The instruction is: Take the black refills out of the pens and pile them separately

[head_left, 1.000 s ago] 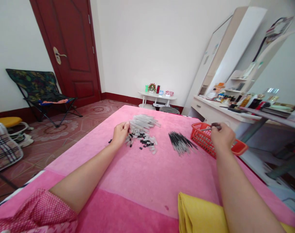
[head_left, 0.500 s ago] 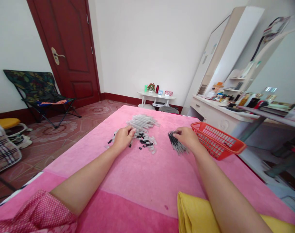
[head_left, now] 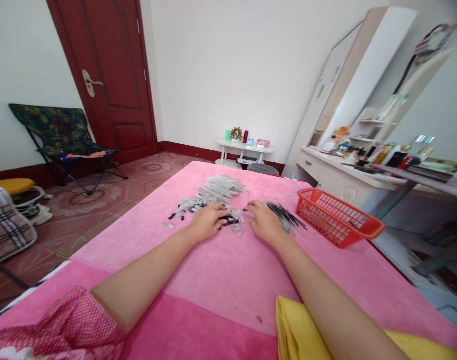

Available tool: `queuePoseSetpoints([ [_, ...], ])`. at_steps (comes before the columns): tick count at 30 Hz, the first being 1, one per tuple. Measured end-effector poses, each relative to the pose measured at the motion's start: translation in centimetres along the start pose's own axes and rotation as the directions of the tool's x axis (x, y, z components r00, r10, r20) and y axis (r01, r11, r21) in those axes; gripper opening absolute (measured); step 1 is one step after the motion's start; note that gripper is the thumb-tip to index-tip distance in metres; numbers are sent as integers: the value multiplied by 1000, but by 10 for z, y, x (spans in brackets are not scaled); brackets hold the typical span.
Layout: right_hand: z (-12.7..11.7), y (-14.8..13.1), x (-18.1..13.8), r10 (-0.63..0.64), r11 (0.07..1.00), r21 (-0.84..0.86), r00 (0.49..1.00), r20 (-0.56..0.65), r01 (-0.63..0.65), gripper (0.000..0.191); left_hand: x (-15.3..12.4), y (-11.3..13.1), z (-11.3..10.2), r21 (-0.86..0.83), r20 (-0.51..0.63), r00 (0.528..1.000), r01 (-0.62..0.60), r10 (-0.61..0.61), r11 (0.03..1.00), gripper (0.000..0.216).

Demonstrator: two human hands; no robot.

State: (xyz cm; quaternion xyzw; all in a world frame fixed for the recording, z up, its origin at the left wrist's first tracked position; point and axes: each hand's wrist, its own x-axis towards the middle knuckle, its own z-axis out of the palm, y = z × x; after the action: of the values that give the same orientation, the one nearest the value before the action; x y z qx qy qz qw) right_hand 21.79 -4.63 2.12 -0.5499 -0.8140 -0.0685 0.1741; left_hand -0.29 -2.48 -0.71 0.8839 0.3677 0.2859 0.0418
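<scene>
My left hand (head_left: 208,223) rests over small black pieces (head_left: 234,220) on the pink cloth, fingers and thumb slightly apart around a few of them. Clear and whitish small pieces (head_left: 190,204) lie mixed with the black ones just beyond it. Farther back is a stack of pale translucent tubes (head_left: 222,186). My right hand (head_left: 265,221) hovers low or touches the cloth, fingers spread towards the small pieces, with nothing seen in it. Right behind it lies a bundle of thin black-and-clear pen-like sticks (head_left: 286,216), partly covered by the hand.
An orange-red plastic basket (head_left: 337,220) stands at the table's right edge. Folded yellow cloth (head_left: 303,330) lies under my right forearm. Past the pink-covered table (head_left: 220,280) are a low white table (head_left: 247,148), a dressing table (head_left: 348,177) and a folding chair (head_left: 59,135).
My right hand has left the bundle of sticks and moved left, opening; the sticks now lie fanned on the cloth. My left hand has shifted right and nearer, onto the black pieces.
</scene>
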Motion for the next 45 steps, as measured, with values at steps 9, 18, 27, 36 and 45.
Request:
queuePoseSetpoints([
  [9,14,-12,1,-154,982,119,987,43,148,56,14,-7,-3,54,-193,979,75,-64,996,30],
  [18,14,-13,4,-128,988,87,991,32,125,49,17,-14,5,146,-35,999,-21,26,989,33],
  [27,-22,7,6,444,866,-278,895,49,-415,27,15,-5,-2,158,-39,988,-140,148,977,37],
  [36,-10,8,3,421,884,-271,902,101,-382,24,12,-7,7,161,64,991,-126,117,979,49],
  [45,36,2,18,-33,989,147,993,116,16,56,14,-10,14,136,28,990,-143,140,980,48],
])
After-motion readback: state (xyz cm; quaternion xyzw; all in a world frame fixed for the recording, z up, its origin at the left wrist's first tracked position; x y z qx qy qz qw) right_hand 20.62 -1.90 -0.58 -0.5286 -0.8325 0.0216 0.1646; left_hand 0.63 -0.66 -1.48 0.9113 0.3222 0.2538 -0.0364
